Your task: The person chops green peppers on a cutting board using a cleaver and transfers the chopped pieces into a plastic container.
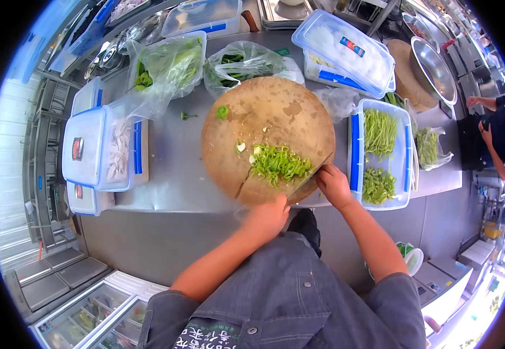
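A kitchen knife (310, 184) slants across the near right edge of a round wooden chopping board (235, 125), its blade beside a heap of chopped green peppers (280, 164). My right hand (335, 186) is closed at the blade's right side, fingers against the knife. At the knife's near end is my left hand (268, 218), its fingers closed on it and slightly blurred; the handle cannot be made out. Small pale bits (241, 146) lie left of the heap. A green pepper piece (222, 112) sits near the board's upper left.
On the right stands a clear tub (404, 192) of cut green vegetables; lidded tubs (84, 148) are stacked left. Bagged greens (174, 64) and a bag of peppers (243, 65) lie behind the board. A steel bowl (432, 70) is back right. Another person (499, 131) stands far right.
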`<state>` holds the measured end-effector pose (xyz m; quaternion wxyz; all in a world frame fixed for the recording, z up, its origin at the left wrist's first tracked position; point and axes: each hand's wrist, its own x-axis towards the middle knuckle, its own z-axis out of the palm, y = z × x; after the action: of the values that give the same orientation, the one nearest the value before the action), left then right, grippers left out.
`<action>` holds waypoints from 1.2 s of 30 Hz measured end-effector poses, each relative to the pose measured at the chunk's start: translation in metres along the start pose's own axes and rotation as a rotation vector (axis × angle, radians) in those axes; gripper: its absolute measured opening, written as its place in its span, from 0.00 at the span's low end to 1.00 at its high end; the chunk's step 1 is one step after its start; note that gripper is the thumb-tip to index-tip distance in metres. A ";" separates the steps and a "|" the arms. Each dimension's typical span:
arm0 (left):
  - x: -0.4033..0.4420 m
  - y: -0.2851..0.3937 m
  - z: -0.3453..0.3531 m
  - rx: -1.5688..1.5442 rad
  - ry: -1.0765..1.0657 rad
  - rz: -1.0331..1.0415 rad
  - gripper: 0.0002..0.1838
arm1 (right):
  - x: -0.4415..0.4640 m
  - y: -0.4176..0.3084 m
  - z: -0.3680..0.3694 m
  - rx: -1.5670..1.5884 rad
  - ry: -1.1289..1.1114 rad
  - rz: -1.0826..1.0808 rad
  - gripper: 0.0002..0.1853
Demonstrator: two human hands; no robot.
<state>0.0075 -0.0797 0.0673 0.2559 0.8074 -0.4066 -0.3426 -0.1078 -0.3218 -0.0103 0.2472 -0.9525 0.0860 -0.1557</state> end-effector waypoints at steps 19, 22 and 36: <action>0.004 -0.002 -0.001 -0.074 -0.041 0.012 0.15 | -0.007 -0.002 -0.001 -0.025 0.003 0.031 0.04; 0.013 -0.005 0.008 -0.119 0.036 0.009 0.14 | -0.002 0.000 -0.002 -0.003 0.034 0.012 0.04; -0.032 -0.015 -0.070 0.384 0.117 0.376 0.23 | 0.034 -0.138 -0.037 0.016 -0.258 -0.187 0.44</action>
<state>0.0542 -0.0355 0.1130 0.1800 0.7699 -0.5913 -0.1587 -0.0762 -0.2270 0.0980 0.2484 -0.9664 -0.0366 -0.0550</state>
